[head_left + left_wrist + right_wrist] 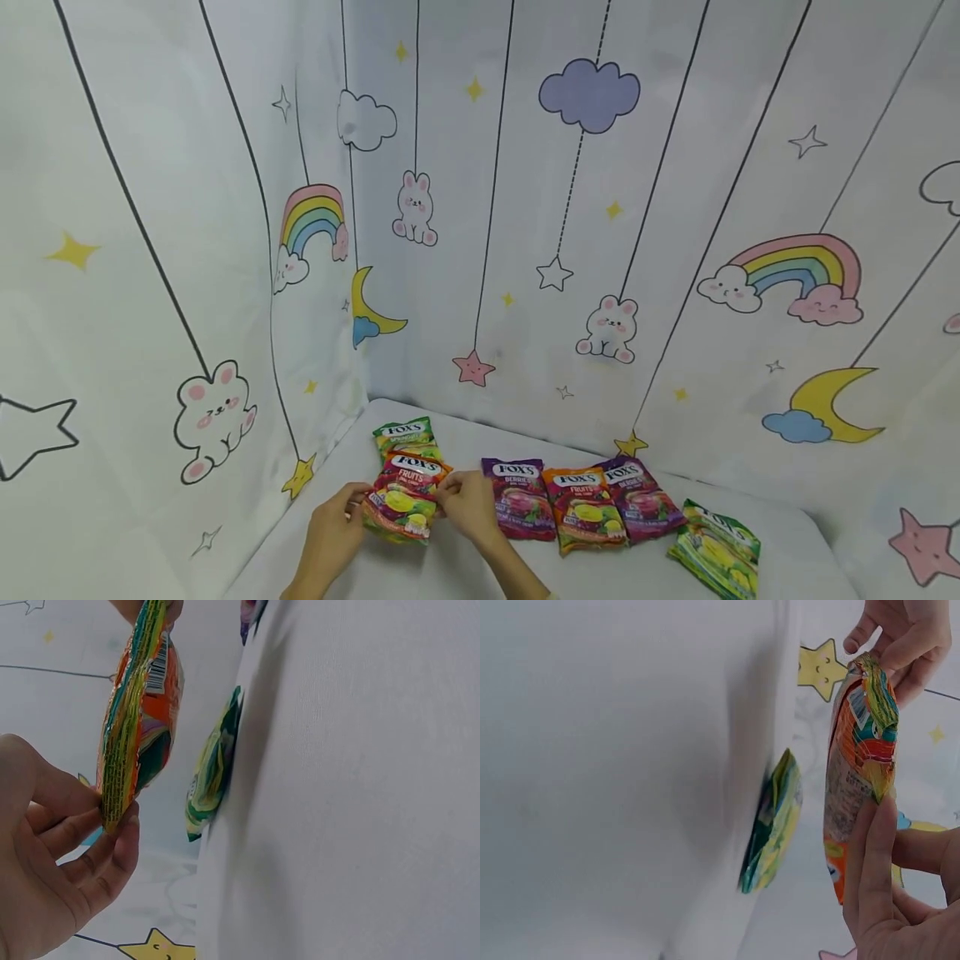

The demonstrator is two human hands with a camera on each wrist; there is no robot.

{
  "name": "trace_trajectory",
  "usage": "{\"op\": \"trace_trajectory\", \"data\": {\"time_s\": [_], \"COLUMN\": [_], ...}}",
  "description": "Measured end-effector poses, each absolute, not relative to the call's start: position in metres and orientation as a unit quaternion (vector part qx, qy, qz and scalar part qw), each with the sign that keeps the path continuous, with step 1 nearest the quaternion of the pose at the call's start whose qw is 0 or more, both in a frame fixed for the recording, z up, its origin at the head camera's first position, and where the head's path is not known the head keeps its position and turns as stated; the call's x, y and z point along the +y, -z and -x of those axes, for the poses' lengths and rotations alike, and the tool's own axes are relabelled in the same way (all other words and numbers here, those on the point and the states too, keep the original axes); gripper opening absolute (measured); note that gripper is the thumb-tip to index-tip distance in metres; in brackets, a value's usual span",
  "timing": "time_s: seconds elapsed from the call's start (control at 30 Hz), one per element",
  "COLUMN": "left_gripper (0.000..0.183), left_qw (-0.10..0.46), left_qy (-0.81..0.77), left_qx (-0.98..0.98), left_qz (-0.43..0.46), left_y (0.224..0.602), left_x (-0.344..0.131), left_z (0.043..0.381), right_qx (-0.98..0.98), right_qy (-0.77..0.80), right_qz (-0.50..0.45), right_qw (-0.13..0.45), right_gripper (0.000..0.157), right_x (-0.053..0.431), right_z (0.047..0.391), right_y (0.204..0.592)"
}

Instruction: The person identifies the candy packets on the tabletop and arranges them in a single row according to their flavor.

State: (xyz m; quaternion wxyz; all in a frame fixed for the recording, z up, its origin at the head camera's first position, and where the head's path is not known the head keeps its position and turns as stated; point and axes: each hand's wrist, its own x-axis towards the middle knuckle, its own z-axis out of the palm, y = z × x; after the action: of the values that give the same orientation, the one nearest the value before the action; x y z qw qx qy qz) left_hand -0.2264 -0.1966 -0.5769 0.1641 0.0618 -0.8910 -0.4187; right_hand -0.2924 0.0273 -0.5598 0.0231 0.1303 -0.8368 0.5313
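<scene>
An orange Fox's Fruits candy bag [406, 498] is held up between both hands, clear of the table in the wrist views. My left hand [334, 527] pinches its left edge between thumb and fingers; in the left wrist view the thumb and fingertips meet on the bag's corner. On the opposite edge, my right hand [471, 505] grips the bag with thumb and fingers. Behind it lies a green Fox's candy bag [405, 435], partly covered by the orange one in the head view. In the right wrist view this green bag [772, 825] rests on the white surface.
Right of the hands lie a purple Berries bag [519, 500], another orange Fruits bag [584, 510] and a second purple bag [642, 500], close together. A green bag [717, 550] lies at the far right. White patterned walls [450, 292] border the white table [450, 575].
</scene>
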Motion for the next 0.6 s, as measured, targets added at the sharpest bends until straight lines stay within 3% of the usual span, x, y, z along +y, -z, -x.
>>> {"op": "trace_trajectory", "data": {"time_s": [0.6], "left_gripper": [0.030], "left_qw": [0.154], "left_qy": [0.428], "left_qx": [-0.888], "left_qz": [-0.071], "left_y": [0.576], "left_x": [-0.209], "left_z": [0.216], "right_qx": [-0.803], "right_qy": [-0.580], "right_qz": [-0.139], "right_qw": [-0.018], "right_gripper": [0.012], "right_x": [0.020], "right_z": [0.286], "right_y": [0.561]}}
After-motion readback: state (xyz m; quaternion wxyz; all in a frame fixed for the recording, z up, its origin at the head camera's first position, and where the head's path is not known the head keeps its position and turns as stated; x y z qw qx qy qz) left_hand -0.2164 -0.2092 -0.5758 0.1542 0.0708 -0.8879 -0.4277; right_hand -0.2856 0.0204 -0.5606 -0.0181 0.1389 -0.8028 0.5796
